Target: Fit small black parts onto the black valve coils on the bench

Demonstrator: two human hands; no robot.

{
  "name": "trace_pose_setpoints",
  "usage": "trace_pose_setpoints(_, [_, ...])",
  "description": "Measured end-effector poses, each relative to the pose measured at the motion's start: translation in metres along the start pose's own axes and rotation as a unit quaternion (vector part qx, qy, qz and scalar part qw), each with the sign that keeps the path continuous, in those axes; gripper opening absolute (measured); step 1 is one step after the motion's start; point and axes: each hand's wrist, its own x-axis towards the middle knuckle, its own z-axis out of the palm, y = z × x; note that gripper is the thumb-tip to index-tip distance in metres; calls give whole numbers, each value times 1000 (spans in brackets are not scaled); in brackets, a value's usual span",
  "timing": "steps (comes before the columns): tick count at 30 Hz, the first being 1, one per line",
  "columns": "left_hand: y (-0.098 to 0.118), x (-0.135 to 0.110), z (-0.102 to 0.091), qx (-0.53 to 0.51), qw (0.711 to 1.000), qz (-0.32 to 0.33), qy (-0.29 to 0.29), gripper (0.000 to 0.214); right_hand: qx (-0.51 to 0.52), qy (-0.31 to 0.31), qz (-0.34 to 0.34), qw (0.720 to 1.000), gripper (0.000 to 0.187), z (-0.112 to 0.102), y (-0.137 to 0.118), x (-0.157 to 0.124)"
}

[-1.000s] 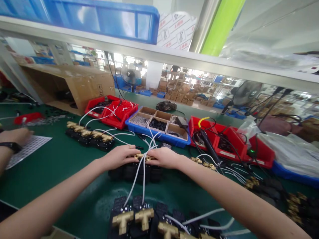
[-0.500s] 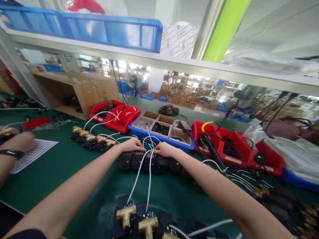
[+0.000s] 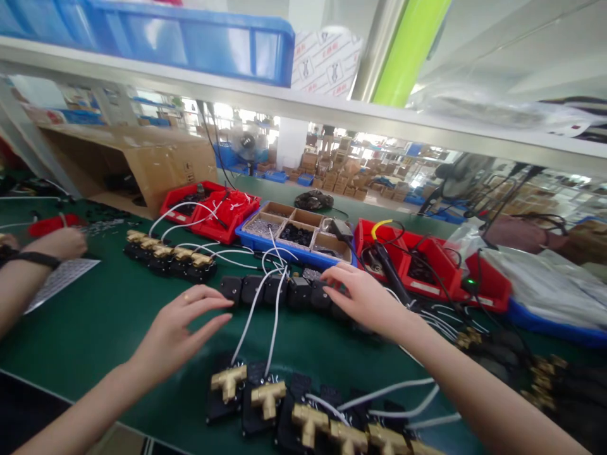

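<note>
Covering part of a row of black housings (image 3: pixel 251 289), the right hand (image 3: pixel 365 297) is hiding how the row's right end is sitting. Nearest the person, a line of brass tee fittings (image 3: pixel 268 399) on black bodies is running out of sight below, and a pile of dark, brass-tipped parts (image 3: pixel 545 379) is blurring into shadow toward the tabletop's right side. What the co-worker's hand (image 3: pixel 71 243) is handling at the left side, I'm not making out.

The green tabletop (image 3: pixel 123 316) is carrying the row across its middle; white cables (image 3: pixel 276 316) are crossing it, two reaching down to the tees by the near edge. Along the far edge, red bins (image 3: pixel 446 291) are flanking a blue divided tray (image 3: pixel 303 254), with a cardboard box (image 3: pixel 173 167) standing at the far left corner. Stacked cartons are filling the room behind.

The left hand (image 3: pixel 177 322) is hovering beside the row's left end, thumb and fingers spread, holding nothing. The right is arching from above, fingers parted; whether they're gripping a housing, I can't tell.
</note>
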Motion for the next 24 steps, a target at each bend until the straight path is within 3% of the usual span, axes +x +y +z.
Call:
trace_pose_setpoints(1, [8, -18, -1, 10, 1000, 24, 9, 28, 10, 3, 5, 1000, 16, -8, -1, -24])
trace_pose_setpoints(3, [25, -47, 2, 21, 998, 56, -29, 30, 40, 6, 14, 999, 18, -22, -2, -74])
trace_pose_setpoints(5, [46, -63, 13, 33, 993, 103, -42, 38, 66, -7, 27, 997, 20, -25, -1, -126])
trace_pose_setpoints(8, [84, -61, 42, 83, 972, 210, -68, 49, 43, 7, 34, 998, 34, -8, 2, -192])
trace_pose_setpoints(11, [117, -46, 79, 157, 942, 276, -106, 51, -59, 61, 5, 996, 49, 29, 7, -229])
trace_pose_setpoints(15, [137, -35, 114, 257, 904, 289, -183, 42, -122, 80, -30, 989, 53, 71, 7, -231])
trace_pose_setpoints(20, [144, -23, 120, 261, 878, 306, -260, 26, -90, 57, -49, 993, 42, 78, 10, -206])
trace_pose_setpoints(24, [146, 6, 119, 150, 908, 163, -356, 17, -2, 33, -17, 999, 37, 64, 24, -189])
